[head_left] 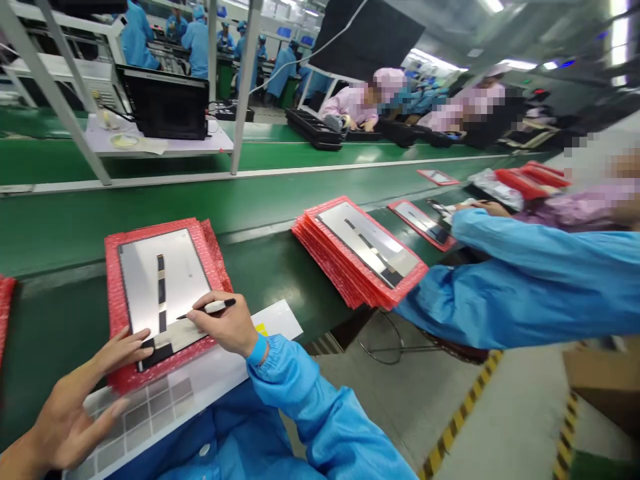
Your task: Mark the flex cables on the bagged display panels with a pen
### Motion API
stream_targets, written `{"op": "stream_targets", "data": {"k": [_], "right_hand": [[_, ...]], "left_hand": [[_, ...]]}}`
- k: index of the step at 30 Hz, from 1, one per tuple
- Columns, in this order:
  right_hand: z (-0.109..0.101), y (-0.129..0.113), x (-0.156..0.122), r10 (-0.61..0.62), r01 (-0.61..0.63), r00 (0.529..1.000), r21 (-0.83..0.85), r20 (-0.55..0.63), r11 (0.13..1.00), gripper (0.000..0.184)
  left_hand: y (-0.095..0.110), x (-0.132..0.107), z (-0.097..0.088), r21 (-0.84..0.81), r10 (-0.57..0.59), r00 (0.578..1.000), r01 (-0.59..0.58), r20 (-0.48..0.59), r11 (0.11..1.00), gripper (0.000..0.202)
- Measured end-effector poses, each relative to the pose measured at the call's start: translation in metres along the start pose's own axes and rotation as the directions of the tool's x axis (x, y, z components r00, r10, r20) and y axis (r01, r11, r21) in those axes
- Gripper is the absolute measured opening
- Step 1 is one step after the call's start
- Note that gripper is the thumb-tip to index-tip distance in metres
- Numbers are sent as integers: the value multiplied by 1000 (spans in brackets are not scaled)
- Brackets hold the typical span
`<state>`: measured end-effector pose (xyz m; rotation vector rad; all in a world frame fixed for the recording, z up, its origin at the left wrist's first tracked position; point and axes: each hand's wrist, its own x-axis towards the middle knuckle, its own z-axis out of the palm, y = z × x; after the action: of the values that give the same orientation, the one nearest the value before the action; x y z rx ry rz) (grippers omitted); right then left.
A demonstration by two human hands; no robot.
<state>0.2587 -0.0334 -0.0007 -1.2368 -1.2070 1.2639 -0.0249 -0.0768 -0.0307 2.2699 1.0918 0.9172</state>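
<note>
A flat silver-backed panel, which looks like a screen panel (140, 280), lies on red bubble-wrap bags (116, 267) in front of me. A dark strip (161, 287) runs down its middle, ending near a black band at the lower edge. My right hand (231, 328) pinches a white and black pen (216, 307), its dark tip at the panel's lower part. My left hand (83, 393) is spread, fingertips at the panel's lower left corner and thumb over a white sheet with grey squares (150, 407).
To the right stands a stack of red bubble-wrap bags (325, 257) with a similar panel on top. A co-worker's blue sleeve (525, 267) reaches in beyond it. A black monitor (167, 103) sits on a raised shelf behind the green bench (260, 267).
</note>
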Motion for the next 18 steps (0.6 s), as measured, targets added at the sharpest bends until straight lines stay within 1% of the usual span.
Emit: {"op": "stream_targets", "data": {"k": [2,3,4,5,7,9,10,12,13,14,16,18], "right_hand": [[-3,-4,-2,-14,14,1000,0,-12,1000,16],[-6,-6,-3,-34,34,999,-4,-11,999,16],[-9,-8,-3,-64,64,998,-6,-22,998,16],[-13,-8,-3,-107,106,993,-5,-43,994,16],[-22,-8,-1,-191,192,977,0,-96,981,22],[-30,-6,-2,-258,256,955,-29,-145,966,29],[-34,-5,-2,-280,270,948,-84,-150,959,29],[-39,-2,-6,-319,287,943,-255,-95,923,21],[-41,-1,-8,-338,304,940,-345,-39,888,18],[-43,1,-11,-358,336,933,-417,27,845,20],[-45,4,-15,-406,421,902,-505,147,754,28],[-46,8,-18,-448,488,867,-552,217,677,35]], "left_hand": [[0,10,-2,-10,1,995,-2,-100,1000,33],[0,15,-3,3,-37,982,38,-186,999,24],[0,21,-4,21,-114,964,123,-240,992,20],[0,27,-4,13,-220,941,231,-258,973,21],[1,37,-5,-72,-430,869,427,-245,902,31],[4,45,-5,-199,-585,786,552,-202,810,40],[5,48,-5,-257,-639,749,592,-175,764,45],[6,53,-5,-335,-709,692,642,-132,689,52],[5,54,-6,-355,-730,673,658,-117,664,54],[3,56,-6,-366,-743,660,669,-108,647,55],[-1,57,-8,-376,-756,647,680,-97,630,56],[-6,57,-9,-375,-764,641,693,-72,616,56]]}}
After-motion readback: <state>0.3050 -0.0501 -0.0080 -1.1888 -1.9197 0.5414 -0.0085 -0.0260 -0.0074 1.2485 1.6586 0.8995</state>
